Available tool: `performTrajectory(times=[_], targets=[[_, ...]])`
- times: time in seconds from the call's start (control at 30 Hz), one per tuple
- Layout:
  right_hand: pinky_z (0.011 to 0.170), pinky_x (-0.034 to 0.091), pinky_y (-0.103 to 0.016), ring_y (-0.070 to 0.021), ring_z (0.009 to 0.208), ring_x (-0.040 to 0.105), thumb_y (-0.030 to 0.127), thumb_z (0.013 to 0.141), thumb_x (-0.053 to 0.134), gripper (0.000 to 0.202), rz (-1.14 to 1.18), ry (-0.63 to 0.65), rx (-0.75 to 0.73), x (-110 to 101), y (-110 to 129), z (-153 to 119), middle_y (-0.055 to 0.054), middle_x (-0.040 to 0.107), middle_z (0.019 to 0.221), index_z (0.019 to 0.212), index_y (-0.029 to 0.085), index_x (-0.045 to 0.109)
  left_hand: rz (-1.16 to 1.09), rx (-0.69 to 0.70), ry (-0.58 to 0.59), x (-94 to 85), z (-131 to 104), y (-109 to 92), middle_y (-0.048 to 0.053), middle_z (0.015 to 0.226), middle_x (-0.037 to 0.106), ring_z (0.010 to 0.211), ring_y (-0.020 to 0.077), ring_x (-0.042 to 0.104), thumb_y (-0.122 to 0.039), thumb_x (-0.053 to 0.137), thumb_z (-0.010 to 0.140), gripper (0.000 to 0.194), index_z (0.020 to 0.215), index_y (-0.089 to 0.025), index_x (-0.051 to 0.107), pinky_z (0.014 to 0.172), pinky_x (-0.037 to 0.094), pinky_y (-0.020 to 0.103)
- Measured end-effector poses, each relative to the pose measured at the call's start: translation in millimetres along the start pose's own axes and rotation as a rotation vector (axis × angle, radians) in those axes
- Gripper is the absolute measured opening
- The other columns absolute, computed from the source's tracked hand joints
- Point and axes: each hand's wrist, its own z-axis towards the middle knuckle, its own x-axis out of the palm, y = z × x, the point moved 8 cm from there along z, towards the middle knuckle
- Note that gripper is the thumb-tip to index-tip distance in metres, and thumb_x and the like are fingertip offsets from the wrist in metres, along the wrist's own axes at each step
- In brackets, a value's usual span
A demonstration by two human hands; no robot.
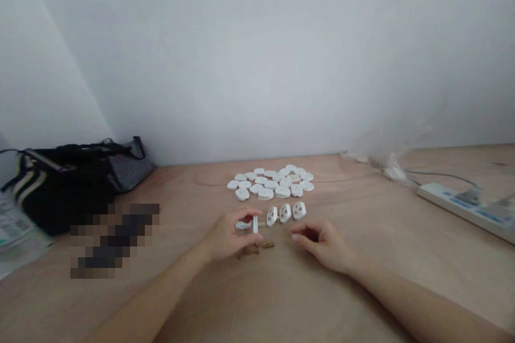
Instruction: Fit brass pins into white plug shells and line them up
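My left hand (233, 233) pinches a thin white plastic piece (255, 224) upright between thumb and fingertips. Another white part (242, 225) shows behind its fingers. To the right, my right hand (322, 244) rests near the table with fingers curled and thumb near the fingertips; whatever they hold, if anything, is hidden. Between and beyond the hands, three white socket-like pieces stand in a row: left (272, 216), middle (285, 213) and right (299, 210). Small brass-coloured parts (268, 245) lie beside my left hand. Farther back, several white plastic pieces (271, 185) are spread in a cluster.
The wooden table (193, 300) meets a pale wall. At the left are a black bag (68, 187), a blurred-out dark object (116, 241) and a clear plastic bag (20, 236). A white power strip (462, 206) with a cable and crumpled clear plastic (394, 166) lie at the right.
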Motion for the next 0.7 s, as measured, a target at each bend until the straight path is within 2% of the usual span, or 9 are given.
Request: performTrajectory(times=[0.1, 0.2, 0.3, 0.47, 0.6, 0.7], targets=[[0.063, 0.047, -0.027, -0.0173, 0.07, 0.06, 0.031, 0.078, 0.058, 0.02, -0.023, -0.023, -0.006, -5, 1, 1, -0.004, 0.069, 0.08, 0.088, 0.016, 0.068, -0.077, 0.017, 0.048, 18.6, -10, -19, 0.004, 0.094, 0.064, 0.083, 0.0191, 0.061, -0.027, 0.07, 0.067, 0.033, 0.096, -0.018, 0.059, 0.076, 0.049, 0.029], [0.067, 0.048, -0.029, -0.0181, 0.074, 0.061, 0.032, 0.078, 0.058, 0.02, -0.032, -0.041, -0.015, -9, 1, 1, -0.004, 0.069, 0.082, 0.087, 0.016, 0.068, -0.132, 0.034, 0.016, 35.6, -12, -29, 0.004, 0.091, 0.062, 0.08, 0.0185, 0.061, -0.025, 0.072, 0.064, 0.03, 0.089, -0.017, 0.056, 0.073, 0.05, 0.028], [0.067, 0.049, -0.029, -0.018, 0.073, 0.061, 0.032, 0.079, 0.058, 0.02, -0.024, -0.03, -0.021, -10, 0, 1, -0.004, 0.069, 0.082, 0.087, 0.016, 0.067, -0.215, 0.042, -0.042, 45.9, -12, -33, 0.005, 0.096, 0.06, 0.082, 0.0178, 0.061, -0.025, 0.071, 0.067, 0.032, 0.093, -0.018, 0.053, 0.073, 0.05, 0.027], [0.071, 0.05, -0.032, -0.0195, 0.077, 0.062, 0.033, 0.079, 0.058, 0.022, 0.036, -0.014, -0.039, -7, 2, 2, -0.005, 0.07, 0.086, 0.09, 0.016, 0.067, -0.117, 0.089, -0.062, 47.9, -14, -41, 0.006, 0.1, 0.06, 0.091, 0.0209, 0.058, -0.031, 0.071, 0.069, 0.04, 0.103, -0.02, 0.054, 0.078, 0.048, 0.031], [0.078, 0.05, -0.033, -0.0197, 0.085, 0.063, 0.034, 0.081, 0.056, 0.023, 0.133, 0.015, -0.113, -4, 13, 0, -0.005, 0.07, 0.092, 0.094, 0.018, 0.066, -0.116, 0.151, -0.033, 46.2, -14, -46, 0.008, 0.102, 0.059, 0.092, 0.0213, 0.057, -0.033, 0.069, 0.072, 0.033, 0.101, -0.019, 0.059, 0.082, 0.046, 0.032], [0.08, 0.049, -0.034, -0.0201, 0.087, 0.063, 0.033, 0.082, 0.056, 0.021, 0.113, 0.033, -0.117, -3, 15, -1, -0.006, 0.07, 0.093, 0.093, 0.018, 0.067, -0.106, 0.159, -0.006, 47.8, -14, -45, 0.008, 0.102, 0.058, 0.092, 0.0216, 0.057, -0.034, 0.068, 0.073, 0.031, 0.1, -0.02, 0.062, 0.081, 0.046, 0.032]])
